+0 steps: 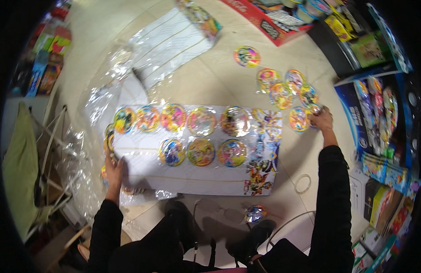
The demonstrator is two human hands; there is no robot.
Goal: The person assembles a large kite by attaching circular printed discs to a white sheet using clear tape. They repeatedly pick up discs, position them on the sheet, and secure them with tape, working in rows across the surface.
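Disc (314, 108), round and colourful, is lying right of the white card (192, 179); the right hand (323, 120) is pinching it; the left hand (113, 175) is touching the card's left edge, its grip being indiscernible.

The site is presenting as a shop or its stock area. At upper right, a red display carton (276, 37) is holding small tubs (307, 12). Below, a blue display card (356, 119) is carrying packaged items (376, 104); product boxes (382, 205) are standing nearer. Colourful packages (46, 63) are lining the left side.
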